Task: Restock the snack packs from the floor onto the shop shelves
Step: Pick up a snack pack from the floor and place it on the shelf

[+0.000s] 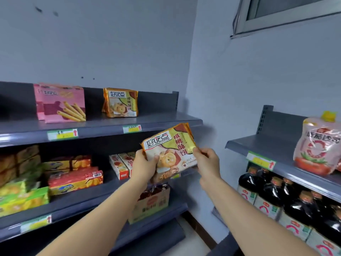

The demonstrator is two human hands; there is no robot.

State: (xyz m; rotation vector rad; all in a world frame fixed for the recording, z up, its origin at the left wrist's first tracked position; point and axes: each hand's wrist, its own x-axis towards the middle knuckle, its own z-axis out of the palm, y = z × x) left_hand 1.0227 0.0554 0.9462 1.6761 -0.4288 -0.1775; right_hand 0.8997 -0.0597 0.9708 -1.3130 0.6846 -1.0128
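The nearer biscuit pack (pixel 168 148) is orange-gold with a white label, red lettering and a pictured tan biscuit. The shelves (pixel 156 120) are dark grey, their price tags (pixel 62 134) green and yellow with red arrows. A pink box (pixel 60 102) shows yellow wafer rolls; the bottles (pixel 271 193) are near black with tan caps

**One brand name on three snack packs**

The held biscuit pack (pixel 168 150) carries the brand 好吃点 in dark characters on a white panel at its upper left. Beside it, 核桃酥饼 runs down a yellow-green band in red. The shelved biscuit pack (pixel 120 102) shows the same 好吃点 panel, but its smaller characters are blurred. The pink wafer-roll box (pixel 60 102) also bears 好吃点. The red pouch (pixel 319 143) at far right reads 番茄沙司. The price tags (pixel 62 134) each show a red arrow, with print too blurred to read.
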